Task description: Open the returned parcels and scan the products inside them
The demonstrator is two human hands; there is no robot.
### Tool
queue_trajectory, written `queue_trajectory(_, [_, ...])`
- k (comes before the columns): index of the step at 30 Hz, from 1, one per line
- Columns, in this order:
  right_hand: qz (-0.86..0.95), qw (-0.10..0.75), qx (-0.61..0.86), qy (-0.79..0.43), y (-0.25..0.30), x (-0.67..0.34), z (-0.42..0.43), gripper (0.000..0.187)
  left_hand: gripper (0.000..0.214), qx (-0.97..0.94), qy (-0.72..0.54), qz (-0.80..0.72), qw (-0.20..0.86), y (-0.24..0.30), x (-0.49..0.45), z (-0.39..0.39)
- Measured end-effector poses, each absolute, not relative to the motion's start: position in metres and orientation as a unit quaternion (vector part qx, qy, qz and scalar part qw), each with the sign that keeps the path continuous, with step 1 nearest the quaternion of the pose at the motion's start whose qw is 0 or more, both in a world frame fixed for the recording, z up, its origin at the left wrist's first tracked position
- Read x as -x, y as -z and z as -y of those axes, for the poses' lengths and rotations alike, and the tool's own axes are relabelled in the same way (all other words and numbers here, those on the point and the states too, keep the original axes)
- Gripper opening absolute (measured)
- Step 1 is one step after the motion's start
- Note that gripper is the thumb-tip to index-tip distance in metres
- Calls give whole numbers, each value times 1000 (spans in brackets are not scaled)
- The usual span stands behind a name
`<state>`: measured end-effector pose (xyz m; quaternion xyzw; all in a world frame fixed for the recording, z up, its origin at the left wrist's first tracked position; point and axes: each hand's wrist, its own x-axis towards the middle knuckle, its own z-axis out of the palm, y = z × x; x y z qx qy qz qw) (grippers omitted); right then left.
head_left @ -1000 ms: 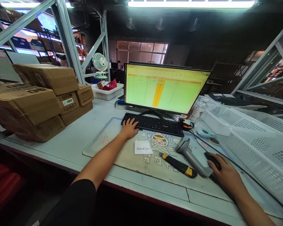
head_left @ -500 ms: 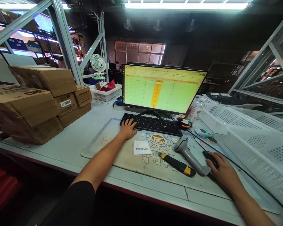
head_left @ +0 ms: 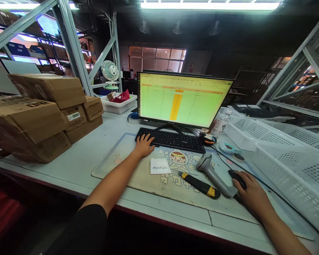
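Note:
My left hand [head_left: 144, 146] rests with spread fingers on the left end of a black keyboard [head_left: 175, 141]. Around a black computer mouse [head_left: 238, 179] my right hand [head_left: 251, 191] is curled, low on the right of the desk mat [head_left: 138, 179]. Just left of that hand lies a grey barcode scanner [head_left: 215, 177]. A black and yellow utility knife [head_left: 199, 185] lies beside the scanner. Between my hands sits a small white slip of paper [head_left: 160, 167] with printed lines. The monitor [head_left: 183, 101] behind the keyboard shows a spreadsheet with an orange column.
Cardboard boxes [head_left: 42, 120] are stacked on the left. White perforated baskets [head_left: 289, 170] line the right side, near a plastic bottle [head_left: 222, 124] and tape rolls [head_left: 228, 148]. A white basket [head_left: 119, 105] and a fan [head_left: 110, 71] stand behind. A cable [head_left: 279, 193] runs past my right hand.

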<state>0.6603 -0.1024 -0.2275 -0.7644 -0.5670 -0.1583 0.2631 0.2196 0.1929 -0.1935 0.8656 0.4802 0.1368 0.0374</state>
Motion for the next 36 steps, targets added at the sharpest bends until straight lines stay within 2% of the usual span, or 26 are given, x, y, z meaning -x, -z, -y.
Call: queue_trajectory(36, [583,260,753,159,220,-652,107,55,60,-865,-147,-479,28,198,-219,-196])
